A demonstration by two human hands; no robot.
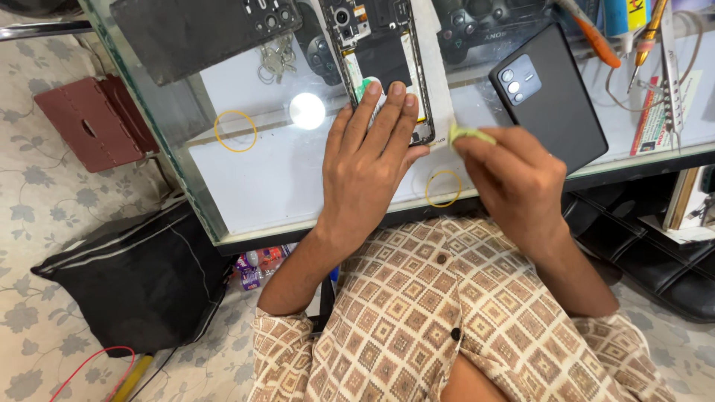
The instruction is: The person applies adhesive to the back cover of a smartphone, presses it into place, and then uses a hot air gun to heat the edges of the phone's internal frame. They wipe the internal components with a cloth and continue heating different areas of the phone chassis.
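Glass bench (246,186): left hand (369,164) flat, open, pinning opened phone (380,63), long axis near-far; right hand (514,179) pinching yellow-green cloth (469,135) just right.

Two hands work at the glass counter (223,193): the left hand (369,160) and the right hand (514,175). One opened phone (380,52) lies far in the middle, one black back cover (555,93) to its right, and one dark panel (194,30) at far left. Two yellow rubber bands sit on the glass, one left (235,131) and one near (444,187). One bunch of keys (277,59), one yellow-green scrap (471,135), one black bag (138,279) and one red stool (97,119) complete the count
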